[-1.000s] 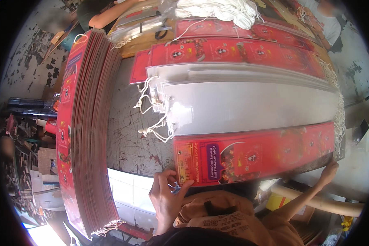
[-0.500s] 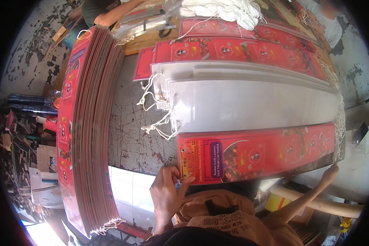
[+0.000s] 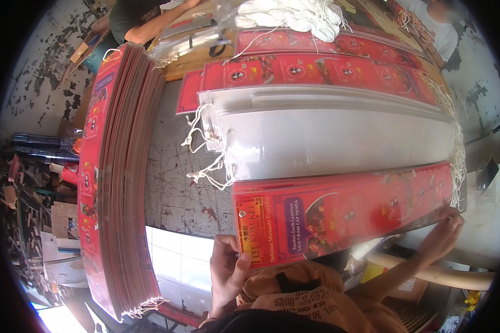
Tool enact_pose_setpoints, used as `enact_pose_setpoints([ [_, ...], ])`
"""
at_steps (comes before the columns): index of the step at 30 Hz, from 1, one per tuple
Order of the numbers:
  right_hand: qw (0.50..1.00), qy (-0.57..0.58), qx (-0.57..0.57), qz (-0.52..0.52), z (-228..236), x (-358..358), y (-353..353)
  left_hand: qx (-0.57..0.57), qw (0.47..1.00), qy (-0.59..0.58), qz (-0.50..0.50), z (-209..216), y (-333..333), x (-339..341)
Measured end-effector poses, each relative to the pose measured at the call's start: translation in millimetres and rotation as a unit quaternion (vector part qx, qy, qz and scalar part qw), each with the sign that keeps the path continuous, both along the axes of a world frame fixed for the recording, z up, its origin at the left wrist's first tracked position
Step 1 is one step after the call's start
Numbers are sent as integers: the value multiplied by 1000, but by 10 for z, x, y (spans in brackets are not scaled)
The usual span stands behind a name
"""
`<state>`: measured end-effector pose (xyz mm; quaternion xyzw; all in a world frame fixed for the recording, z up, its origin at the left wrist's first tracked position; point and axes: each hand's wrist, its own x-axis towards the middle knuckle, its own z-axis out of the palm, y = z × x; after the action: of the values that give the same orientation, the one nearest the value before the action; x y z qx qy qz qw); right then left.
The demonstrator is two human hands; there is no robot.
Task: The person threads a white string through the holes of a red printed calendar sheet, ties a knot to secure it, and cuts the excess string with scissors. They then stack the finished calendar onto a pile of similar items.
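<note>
We see the bench (image 3: 178,194), grey and scratched, carrying everything. The largest thing on it is the tall stack of red printed strips (image 3: 114,183) standing on edge at our left, running from the far side toward us. Across the middle lies a pile of clear plastic sleeves (image 3: 339,139), their left ends tied with white string loops (image 3: 205,150). Beyond them lie more red strips (image 3: 316,69) and a bundle of white cord (image 3: 294,14).

Nearest us is the long red banner strip (image 3: 344,211), glossy, printed with food pictures, a yellow panel and a purple panel at its left end, with a small punched hole at that corner. It spans between our hands, resting over the near edge of the sleeves.

Our left hand (image 3: 228,272) pinches the strip's left end in a closed grip. Our right hand (image 3: 441,238) touches the right end; its grip seems to close on the edge, though the rim distortion leaves us unsure.
</note>
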<state>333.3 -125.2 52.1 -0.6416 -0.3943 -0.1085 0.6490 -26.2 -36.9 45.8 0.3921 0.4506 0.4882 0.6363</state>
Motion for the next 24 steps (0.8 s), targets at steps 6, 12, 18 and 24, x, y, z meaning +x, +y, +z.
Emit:
enact_pose_setpoints([
  [6,954,-34,-90,285,290,-1297,737,-8,994,-94,-51,23,63,45],
  [12,862,-88,-194,460,387,-1751,868,-53,987,-145,-37,-55,0,64],
  [18,827,-217,-191,481,354,-1823,892,-22,988,-144,-53,-133,-30,60],
  [24,824,-283,-190,453,387,-1860,902,-10,984,-168,-54,-141,-29,82],
])
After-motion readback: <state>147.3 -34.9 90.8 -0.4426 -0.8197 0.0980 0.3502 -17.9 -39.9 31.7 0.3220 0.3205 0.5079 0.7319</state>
